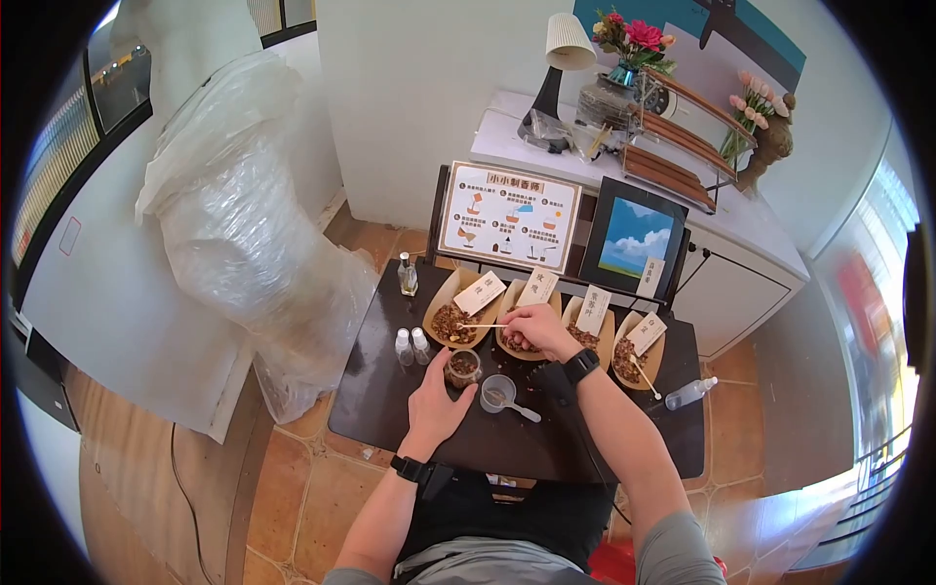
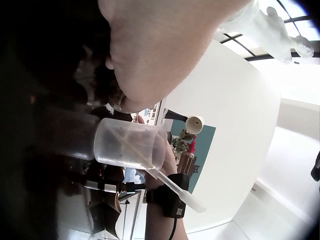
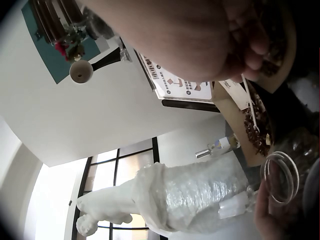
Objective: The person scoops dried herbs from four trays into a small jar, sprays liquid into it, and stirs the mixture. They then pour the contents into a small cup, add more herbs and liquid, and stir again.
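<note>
Terracotta floor tiles surround a small dark worktop (image 1: 390,409) pushed up against a white cabinet, with a big plastic-wrapped shape standing off its left edge. Along the worktop's far edge sit an instruction sign (image 1: 508,216) and a picture of sky and clouds (image 1: 631,239). In front of them lies a row of four wooden trays of dried bits, each with a paper label.

The right hand (image 1: 534,330) is over the second tray from the left (image 1: 517,341), its fingers curled round a thin wooden stick (image 1: 485,326) that reaches left across the leftmost tray (image 1: 450,314). In the right wrist view the stick (image 3: 250,105) runs down from the fingers to the brown bits in that tray.

The left hand (image 1: 436,402) lies near the middle of the worktop, fingers wrapped round a small glass jar (image 1: 462,366) with brown material inside. The jar's open rim (image 3: 281,175) shows in the right wrist view. Just to the right of the jar stands a clear plastic cup (image 1: 496,392) with a white spoon resting in it. Two small spray bottles (image 1: 410,343) stand to the jar's left, a taller glass bottle (image 1: 407,274) near the far left corner, and another spray bottle (image 1: 690,392) lies at the right edge.
</note>
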Demonstrator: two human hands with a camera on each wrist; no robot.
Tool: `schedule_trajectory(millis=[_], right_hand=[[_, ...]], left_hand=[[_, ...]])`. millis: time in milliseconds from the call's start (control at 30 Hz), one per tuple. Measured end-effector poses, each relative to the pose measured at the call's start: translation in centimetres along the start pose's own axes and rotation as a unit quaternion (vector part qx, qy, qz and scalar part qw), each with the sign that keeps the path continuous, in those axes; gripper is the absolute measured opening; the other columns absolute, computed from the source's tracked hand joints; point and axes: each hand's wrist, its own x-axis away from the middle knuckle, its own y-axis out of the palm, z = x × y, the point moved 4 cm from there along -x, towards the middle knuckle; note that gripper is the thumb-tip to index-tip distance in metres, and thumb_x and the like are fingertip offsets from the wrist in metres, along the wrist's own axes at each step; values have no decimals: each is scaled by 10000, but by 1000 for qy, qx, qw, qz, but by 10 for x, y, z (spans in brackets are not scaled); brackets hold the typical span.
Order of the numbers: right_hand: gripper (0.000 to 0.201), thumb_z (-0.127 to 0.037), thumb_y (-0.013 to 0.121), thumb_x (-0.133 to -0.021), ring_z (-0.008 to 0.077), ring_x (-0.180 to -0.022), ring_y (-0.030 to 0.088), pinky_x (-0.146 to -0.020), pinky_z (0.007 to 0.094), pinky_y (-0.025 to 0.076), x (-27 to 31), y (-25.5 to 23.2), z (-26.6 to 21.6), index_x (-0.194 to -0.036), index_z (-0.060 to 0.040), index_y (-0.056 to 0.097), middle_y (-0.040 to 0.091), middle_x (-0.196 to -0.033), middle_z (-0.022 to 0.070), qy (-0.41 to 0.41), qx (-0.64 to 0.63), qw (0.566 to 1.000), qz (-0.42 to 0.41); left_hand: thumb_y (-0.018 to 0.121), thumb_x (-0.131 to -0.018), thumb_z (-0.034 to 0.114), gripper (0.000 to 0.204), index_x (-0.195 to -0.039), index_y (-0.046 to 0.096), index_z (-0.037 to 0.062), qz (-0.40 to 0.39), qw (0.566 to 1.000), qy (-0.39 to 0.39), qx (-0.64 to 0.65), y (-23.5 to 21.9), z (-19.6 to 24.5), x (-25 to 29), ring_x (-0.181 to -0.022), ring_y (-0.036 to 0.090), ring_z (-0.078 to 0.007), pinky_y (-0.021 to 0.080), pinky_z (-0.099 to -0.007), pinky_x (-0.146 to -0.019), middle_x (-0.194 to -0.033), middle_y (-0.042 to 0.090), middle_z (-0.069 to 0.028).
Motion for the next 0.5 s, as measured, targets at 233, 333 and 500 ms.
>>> schedule_trajectory(millis=[233,333,500], right_hand=[[251,-124,597,-903,282,-827,754,-796,407,599,2,-14,-16,-1016,-40,805,788,-914,150,-177,279,937,117],[256,-136,592,-884,370,-924,739,-892,464,586,10,-11,-29,-984,-50,810,774,-949,189,-207,341,907,137],[237,-138,642,-865,340,-902,749,-871,426,590,-1,1,-12,-994,-46,819,776,-945,189,-162,301,938,59]], left_hand=[[830,-861,242,723,-1454,460,57,-10,1000,24,1,-2,4,0,-1267,640,-363,568,-431,-980,-1570,522,-143],[831,-859,239,725,-1456,462,56,-22,1000,-1,7,-1,4,-2,-1262,640,-368,571,-435,-971,-1567,527,-140],[856,-843,256,788,-1502,460,81,-9,1000,-1,0,0,-1,0,-1207,680,-334,563,-417,-960,-1526,584,-106]])
